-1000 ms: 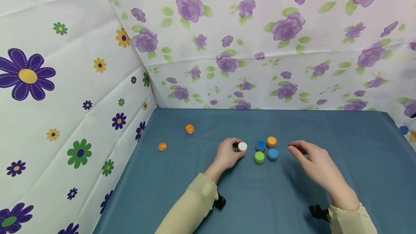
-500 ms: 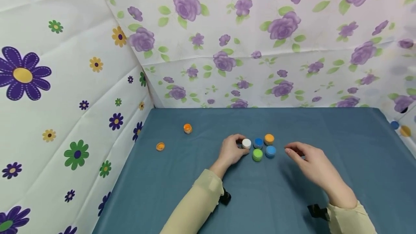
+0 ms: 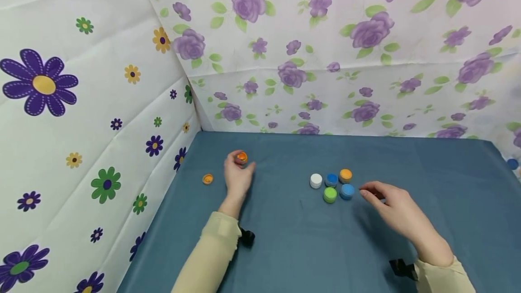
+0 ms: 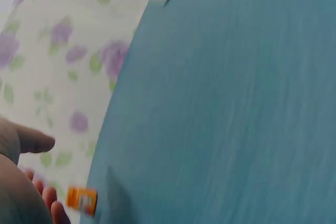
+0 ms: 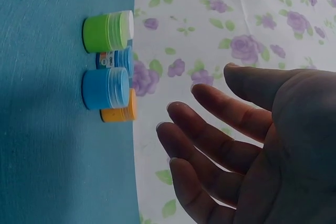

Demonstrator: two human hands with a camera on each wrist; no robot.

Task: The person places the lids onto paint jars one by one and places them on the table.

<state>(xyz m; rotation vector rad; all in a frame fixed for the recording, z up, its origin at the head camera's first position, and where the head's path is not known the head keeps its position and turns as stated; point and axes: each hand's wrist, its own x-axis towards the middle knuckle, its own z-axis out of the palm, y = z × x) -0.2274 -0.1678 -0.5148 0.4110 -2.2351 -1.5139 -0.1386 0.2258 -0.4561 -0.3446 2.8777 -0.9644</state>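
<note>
My left hand (image 3: 236,179) is at the small orange jar (image 3: 243,157) at the back left, its thumb spread away from the fingers. In the left wrist view, this orange jar (image 4: 82,200) shows just past the fingertips. An orange lid (image 3: 207,179) lies on the table to the left of that hand. On the right, my right hand (image 3: 396,207) hovers over the cloth, fingers loosely bent around nothing. Closest to it are the light blue jar (image 3: 347,191) and another orange jar (image 3: 345,175).
A white jar (image 3: 315,181), a dark blue jar (image 3: 331,180) and a green jar (image 3: 329,195) complete the cluster right of centre. Blue-grey cloth (image 3: 285,238) covers the table. Flowered sheets (image 3: 260,49) rise behind it and at the left.
My left hand has set the white jar beside the other jars, let go, and moved left to the orange jar. The right hand has stayed nearly still.
</note>
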